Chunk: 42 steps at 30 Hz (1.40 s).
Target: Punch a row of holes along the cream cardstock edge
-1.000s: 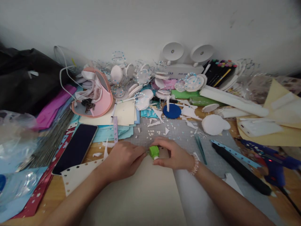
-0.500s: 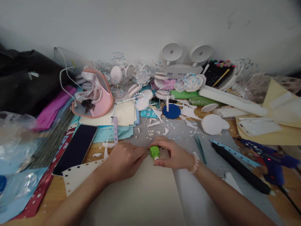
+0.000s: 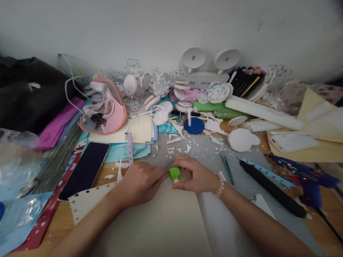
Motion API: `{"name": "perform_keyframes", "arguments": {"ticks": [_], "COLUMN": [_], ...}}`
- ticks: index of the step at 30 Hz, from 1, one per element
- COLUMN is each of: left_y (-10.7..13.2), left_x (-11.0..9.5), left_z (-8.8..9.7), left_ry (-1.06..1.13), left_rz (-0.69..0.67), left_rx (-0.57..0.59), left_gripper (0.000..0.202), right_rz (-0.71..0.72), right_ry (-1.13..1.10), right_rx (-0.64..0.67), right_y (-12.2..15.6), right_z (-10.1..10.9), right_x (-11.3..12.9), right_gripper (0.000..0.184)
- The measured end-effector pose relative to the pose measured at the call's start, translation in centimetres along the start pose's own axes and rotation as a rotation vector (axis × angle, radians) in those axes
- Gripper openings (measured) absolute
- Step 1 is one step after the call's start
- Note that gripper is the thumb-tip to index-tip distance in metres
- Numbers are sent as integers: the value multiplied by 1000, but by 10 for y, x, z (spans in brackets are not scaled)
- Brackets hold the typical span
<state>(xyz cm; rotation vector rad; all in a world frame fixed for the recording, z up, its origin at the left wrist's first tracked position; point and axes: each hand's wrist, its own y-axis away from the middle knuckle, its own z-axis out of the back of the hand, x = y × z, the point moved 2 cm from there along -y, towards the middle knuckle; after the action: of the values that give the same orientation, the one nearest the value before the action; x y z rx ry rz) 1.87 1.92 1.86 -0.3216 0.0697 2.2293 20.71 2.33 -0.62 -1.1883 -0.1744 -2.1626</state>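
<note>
A small green and white craft punch (image 3: pixel 174 174) sits at the far edge of a large cream sheet of paper (image 3: pixel 160 221). My right hand (image 3: pixel 197 175) is closed around it, thumb on the near side and fingers on the far side. My left hand (image 3: pixel 144 180) is closed at the sheet's top edge, with its fingertips beside the punch; the paper's edge under the fingers is mostly hidden. Left of that hand lies a cream strip (image 3: pixel 88 200) with small star-shaped holes along its edges. Small punched bits lie on the grey cutting mat (image 3: pixel 206 153) beyond the hands.
At left lie a phone (image 3: pixel 84 171), a bundle of wires (image 3: pixel 57 164) and a pink visor (image 3: pixel 118 114). Tweezers (image 3: pixel 227 167), a black-handled tool (image 3: pixel 273 189) and a blue glue gun (image 3: pixel 308 182) are at right. White discs and beaded rings crowd the back, by a blue disc (image 3: pixel 194 126).
The whole view has shifted slightly. Both hands and the craft punch hold nearly the same place on the sheet.
</note>
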Motion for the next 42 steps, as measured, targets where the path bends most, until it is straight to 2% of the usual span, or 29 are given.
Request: {"name": "perform_keyframes", "arguments": {"ticks": [9,16,20,24,33,42], "left_y": [-1,-2,-9,-22,-39,-41], "left_x": [1,-4,-13,-18,-21,-19], "left_z": [-1,15,21,16,10,11], "left_ry": [-30,-19,18,-55,-159,-189], "left_rz": [20,106,145,162,139,-7], "left_rx": [-3,84,103,141,198,209], "left_gripper": [26,17,47,49,51,51], "right_rz": [17,17,33,56,17,18], "right_ry": [73,101,94,98,141,115], "right_rx": [-64,-93,-100,-107,-89,-139], "right_y": [0,3,4,3,3,6], "right_z": [-4,-9,-10,-11,-11,-11], "right_x": [-2,-2,-2,-4,-2,-3], "right_gripper": [26,24,26,24,22,17]}}
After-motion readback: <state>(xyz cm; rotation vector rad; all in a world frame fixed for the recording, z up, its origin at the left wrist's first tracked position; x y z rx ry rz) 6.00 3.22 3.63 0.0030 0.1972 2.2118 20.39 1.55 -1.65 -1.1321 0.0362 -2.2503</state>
